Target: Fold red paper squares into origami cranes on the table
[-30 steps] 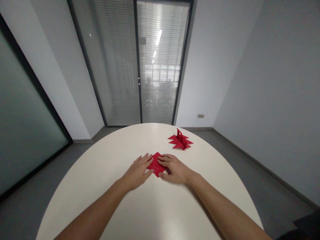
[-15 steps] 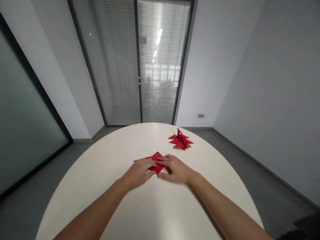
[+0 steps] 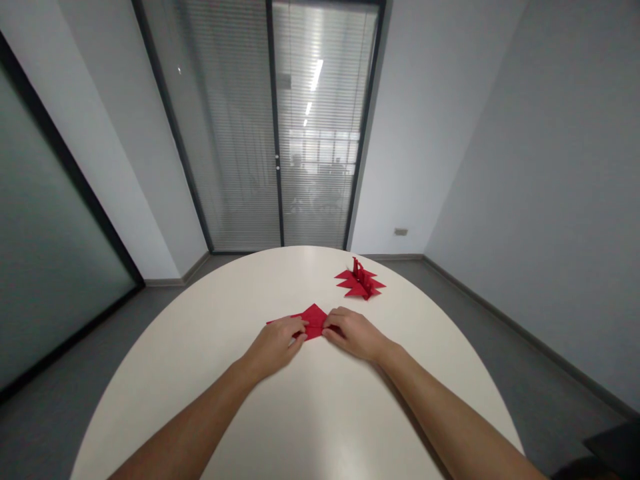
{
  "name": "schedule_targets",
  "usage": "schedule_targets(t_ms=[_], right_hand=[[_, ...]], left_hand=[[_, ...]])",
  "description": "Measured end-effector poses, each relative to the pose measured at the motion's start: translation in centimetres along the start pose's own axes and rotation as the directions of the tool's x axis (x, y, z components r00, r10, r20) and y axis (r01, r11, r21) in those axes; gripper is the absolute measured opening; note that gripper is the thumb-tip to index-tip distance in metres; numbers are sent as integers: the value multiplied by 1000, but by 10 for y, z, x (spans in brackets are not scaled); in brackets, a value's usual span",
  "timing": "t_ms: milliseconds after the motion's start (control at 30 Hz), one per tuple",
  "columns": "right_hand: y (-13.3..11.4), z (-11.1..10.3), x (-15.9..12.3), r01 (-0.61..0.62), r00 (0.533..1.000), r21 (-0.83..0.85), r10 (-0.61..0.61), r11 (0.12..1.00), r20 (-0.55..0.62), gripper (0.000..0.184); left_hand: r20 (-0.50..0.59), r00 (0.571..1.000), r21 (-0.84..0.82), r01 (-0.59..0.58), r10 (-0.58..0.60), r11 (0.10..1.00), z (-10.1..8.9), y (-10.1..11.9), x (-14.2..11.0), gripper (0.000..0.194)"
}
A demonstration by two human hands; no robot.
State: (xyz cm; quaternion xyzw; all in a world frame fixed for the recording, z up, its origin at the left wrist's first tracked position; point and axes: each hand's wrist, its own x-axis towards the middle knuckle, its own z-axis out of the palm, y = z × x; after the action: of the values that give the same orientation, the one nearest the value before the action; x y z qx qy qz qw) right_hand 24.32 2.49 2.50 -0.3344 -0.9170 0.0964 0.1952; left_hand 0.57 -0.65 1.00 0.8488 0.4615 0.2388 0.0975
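A folded piece of red paper point(image 3: 315, 317) lies flat on the white table between my two hands. Its upper point faces away from me, and a narrow tip sticks out to the left past my fingers. My left hand point(image 3: 280, 340) grips the paper's left part, fingers on top and thumb at the near edge. At the right corner, my right hand point(image 3: 353, 331) pinches the paper between thumb and bent fingers. The fingers cover both sides of the sheet, so the folds there are hidden.
Several red folded-paper cranes point(image 3: 363, 281) stand bunched together toward the far right of the round white table point(image 3: 240, 293). Beyond the table's far edge is a glass partition with blinds point(image 3: 240, 167). A dark object point(image 3: 617, 447) shows at the lower right.
My right hand's fingers have drawn back from the paper's middle to its right corner and curled into a pinch. The near point has been folded up, leaving a straighter near edge.
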Motion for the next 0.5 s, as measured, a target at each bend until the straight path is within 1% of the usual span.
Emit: schedule_targets(t_ms=[133, 233, 300, 367, 433, 500], right_hand=[[6, 6, 0, -61, 998, 25, 61, 998, -25, 21], [9, 9, 0, -69, 997, 53, 71, 996, -34, 22], [9, 10, 1, -69, 997, 66, 72, 995, -40, 22], [9, 10, 1, -70, 996, 76, 73, 995, -46, 22], [9, 9, 2, -73, 996, 83, 77, 994, -51, 22], [8, 9, 3, -83, 994, 84, 88, 993, -58, 22]], left_hand=[[-16, 998, 23, 65, -64, 998, 3, -2, -1, 21], [-62, 995, 41, 79, -77, 996, 6, -5, -1, 33], [-87, 996, 70, 31, -25, 997, 7, -6, 0, 37], [-86, 993, 99, -69, 78, 993, 6, -4, 1, 29], [-50, 981, 118, -183, 190, 976, 3, 1, 1, 21], [-3, 969, 133, -244, 246, 961, 0, 5, 1, 19]])
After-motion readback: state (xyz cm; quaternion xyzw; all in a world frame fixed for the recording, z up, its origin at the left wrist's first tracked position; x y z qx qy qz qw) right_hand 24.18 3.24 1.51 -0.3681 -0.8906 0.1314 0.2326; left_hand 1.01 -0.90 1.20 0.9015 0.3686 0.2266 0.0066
